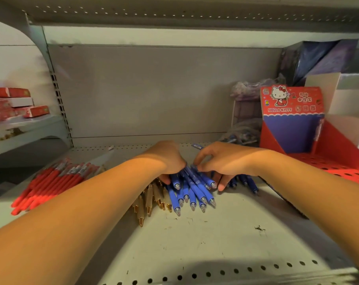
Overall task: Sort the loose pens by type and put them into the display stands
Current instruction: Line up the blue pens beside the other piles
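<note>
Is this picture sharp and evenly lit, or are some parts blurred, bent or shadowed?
Head view: the wide-angle lens bends the shelf edges; blue pens look sharp; red pens at left are smeared; a shadow darkens the shelf front.

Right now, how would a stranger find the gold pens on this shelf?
On the grey shelf, red pens lie left and blue pens in the middle. The gold pens lie between them, by the left hand. Only they have beige bodies and gold tips.

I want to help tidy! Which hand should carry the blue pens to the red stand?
Probably the right hand: its grip is on the blue pens, and the red stand sits on its side. The left hand holds them too, but is farther away.
</note>
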